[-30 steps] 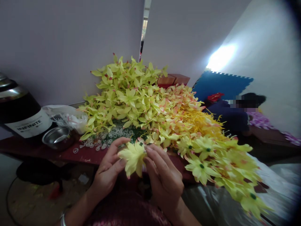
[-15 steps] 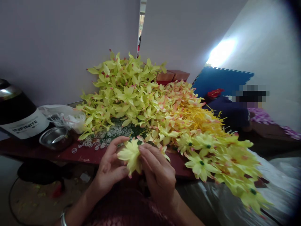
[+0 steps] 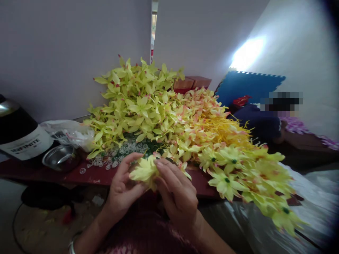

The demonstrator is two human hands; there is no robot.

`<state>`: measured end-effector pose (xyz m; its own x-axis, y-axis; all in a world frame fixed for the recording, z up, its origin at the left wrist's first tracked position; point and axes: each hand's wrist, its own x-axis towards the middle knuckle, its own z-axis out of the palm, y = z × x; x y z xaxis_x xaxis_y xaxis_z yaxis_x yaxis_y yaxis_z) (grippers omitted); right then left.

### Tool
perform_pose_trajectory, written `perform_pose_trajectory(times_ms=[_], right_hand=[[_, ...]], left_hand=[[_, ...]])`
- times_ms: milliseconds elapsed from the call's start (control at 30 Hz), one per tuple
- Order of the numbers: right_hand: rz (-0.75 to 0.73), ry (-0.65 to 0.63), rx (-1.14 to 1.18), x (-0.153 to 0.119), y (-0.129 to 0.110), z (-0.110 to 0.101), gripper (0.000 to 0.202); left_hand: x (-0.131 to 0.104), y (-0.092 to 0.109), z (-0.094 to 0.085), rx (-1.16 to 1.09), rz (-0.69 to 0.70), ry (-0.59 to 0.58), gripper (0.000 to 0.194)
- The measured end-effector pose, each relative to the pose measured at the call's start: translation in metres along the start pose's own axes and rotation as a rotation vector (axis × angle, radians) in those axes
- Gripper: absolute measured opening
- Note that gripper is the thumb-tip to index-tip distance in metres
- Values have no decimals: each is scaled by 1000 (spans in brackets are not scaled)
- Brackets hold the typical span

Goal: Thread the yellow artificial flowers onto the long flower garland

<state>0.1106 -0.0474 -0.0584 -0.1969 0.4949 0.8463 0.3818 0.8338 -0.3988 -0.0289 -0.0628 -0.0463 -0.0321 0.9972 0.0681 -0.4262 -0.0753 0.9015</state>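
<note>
Between my hands, above the front edge of the dark red table (image 3: pixel 100 179), is a pale yellow artificial flower (image 3: pixel 143 170). My left hand (image 3: pixel 124 190) cups it from the left, with thumb and fingertips against the petals. From the right, my right hand (image 3: pixel 177 190) pinches the petals between thumb and fingers. What lies under my right fingers is hidden. Just behind sit a heap of yellow-green petal pieces (image 3: pixel 140 106) and small clear plastic discs (image 3: pixel 106 160). Finished-looking yellow flowers with green centres (image 3: pixel 227 180) lie to the right.
A black bottle (image 3: pixel 23 134) marked INFINITE, a steel bowl (image 3: pixel 59 157) and a clear plastic bag (image 3: pixel 69 130) stand at left. Yellow strands (image 3: pixel 222 127) lie amid the heap. Brown blocks (image 3: pixel 193 83) are behind. Another person (image 3: pixel 256 120) is at the right, near purple petals (image 3: pixel 296 126).
The flower has tilted and shifted slightly left in my hands, its petals now more bunched. Both hands keep hold of it. The view has moved a little.
</note>
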Motion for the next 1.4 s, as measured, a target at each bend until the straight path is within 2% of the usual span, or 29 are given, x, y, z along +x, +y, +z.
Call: perform_pose_trajectory(times_ms=[233, 367, 533, 667, 833, 1100, 1400], right_hand=[[12, 32, -73, -3, 1, -4, 45], [10, 14, -82, -4, 1, -5, 46], [-23, -40, -83, -4, 3, -4, 45], [-11, -95, -66, -2, 4, -1, 42], [-5, -90, 11, -5, 6, 1, 44], [-87, -49, 33, -11, 12, 3, 48], [-84, -76, -49, -12, 12, 3, 46]], left_hand=[[3, 0, -3, -39, 5, 84, 51], [4, 0, -3, -62, 14, 93, 51], [5, -4, -5, -57, 14, 50, 49], [6, -9, -10, -69, -8, -66, 49], [7, -13, -14, -49, -13, -130, 49], [6, -11, -8, -107, -53, -118, 51], [7, -10, -5, -122, -59, -111, 48]])
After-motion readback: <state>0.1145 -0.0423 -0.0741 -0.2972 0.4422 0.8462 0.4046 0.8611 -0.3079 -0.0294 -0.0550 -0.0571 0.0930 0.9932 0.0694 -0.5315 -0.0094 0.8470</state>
